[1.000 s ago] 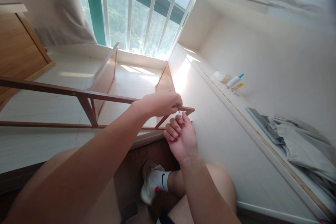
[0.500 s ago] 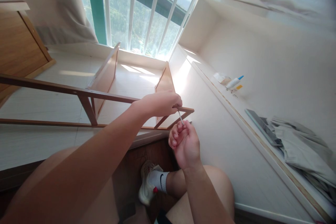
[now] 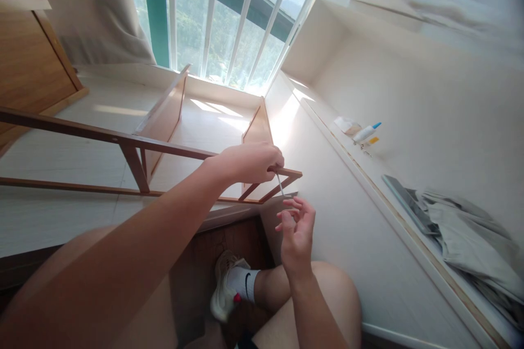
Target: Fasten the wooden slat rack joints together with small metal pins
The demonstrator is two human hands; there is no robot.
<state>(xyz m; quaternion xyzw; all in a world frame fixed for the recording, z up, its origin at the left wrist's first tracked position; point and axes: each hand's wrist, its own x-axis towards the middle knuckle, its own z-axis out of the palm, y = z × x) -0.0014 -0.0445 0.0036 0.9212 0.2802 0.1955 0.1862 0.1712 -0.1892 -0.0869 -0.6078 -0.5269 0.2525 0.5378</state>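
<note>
My left hand is closed around the end of a brown wooden rail of a frame lying on the floor. A thin L-shaped metal key hangs down from the rail end just under those fingers. My right hand hovers just below the key with its fingers loosely apart and nothing in them; the fingertips are near the key's lower end, apart from it. My bare knees and a white shoe with a white sock fill the bottom of the view.
Two upright wooden panels of the frame stand toward a barred window. A white shelf unit at the right carries a small tube, a tablet and folded cloth. A wooden cabinet stands at the far left.
My right hand was closed on the key's lower end, then let it go and dropped slightly lower with fingers spread. My left hand stayed on the rail end.
</note>
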